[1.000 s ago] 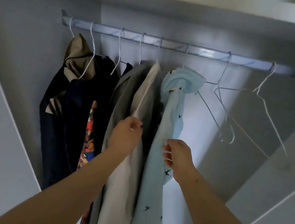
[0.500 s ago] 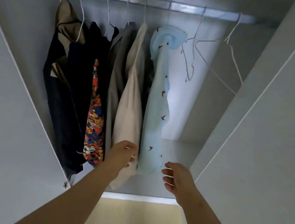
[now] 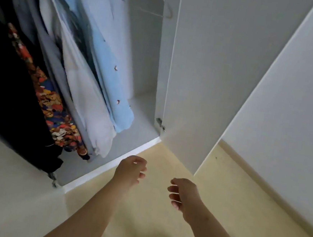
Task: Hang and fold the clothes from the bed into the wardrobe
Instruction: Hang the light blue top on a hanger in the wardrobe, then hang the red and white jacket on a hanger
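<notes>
A pale blue shirt with small dark motifs (image 3: 107, 75) hangs inside the open white wardrobe (image 3: 150, 57), beside a cream garment (image 3: 86, 96), a multicoloured printed one (image 3: 53, 104) and a black one (image 3: 6, 81). Bare wire hangers (image 3: 164, 3) hang toward its right wall. Both hands, left (image 3: 130, 170) and right (image 3: 183, 194), hover empty over the beige floor (image 3: 222, 188), fingers loosely curled and apart. The white door (image 3: 219, 67) stands open.

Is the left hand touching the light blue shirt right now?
Apart. The head view shows the left hand over the floor, below the light blue shirt, a clear gap between.
</notes>
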Available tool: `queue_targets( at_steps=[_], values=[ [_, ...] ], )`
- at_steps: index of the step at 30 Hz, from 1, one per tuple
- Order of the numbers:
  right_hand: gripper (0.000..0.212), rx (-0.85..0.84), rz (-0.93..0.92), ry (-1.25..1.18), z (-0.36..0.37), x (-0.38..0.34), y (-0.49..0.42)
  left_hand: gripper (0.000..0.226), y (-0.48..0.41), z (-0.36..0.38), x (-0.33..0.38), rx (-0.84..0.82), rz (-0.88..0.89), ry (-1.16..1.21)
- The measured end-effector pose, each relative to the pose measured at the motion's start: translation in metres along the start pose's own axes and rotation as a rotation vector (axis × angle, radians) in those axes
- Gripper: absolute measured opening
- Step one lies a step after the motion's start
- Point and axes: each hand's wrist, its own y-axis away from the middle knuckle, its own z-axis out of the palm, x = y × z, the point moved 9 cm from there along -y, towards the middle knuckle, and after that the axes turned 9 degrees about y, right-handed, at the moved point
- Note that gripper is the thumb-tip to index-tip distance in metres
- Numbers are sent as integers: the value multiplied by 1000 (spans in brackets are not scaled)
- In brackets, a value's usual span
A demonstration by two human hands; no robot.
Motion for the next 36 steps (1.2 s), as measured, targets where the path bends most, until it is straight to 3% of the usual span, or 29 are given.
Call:
queue_targets(
  at_steps=[10,22,27,36],
  values=[
    [12,328,66,-303,-175,184,103,13,129,185,-109,-430,55,-323],
    [13,789,249,-782,-354,529,340,19,451,374,-349,-983,-41,-700],
    [16,904,275,-973,-399,606,405,18,554,430,-401,-1165,-43,-807],
    [13,1054,285,-1307,-495,695,443,16,652,559,-476,-1357,-34,-994]
  ],
)
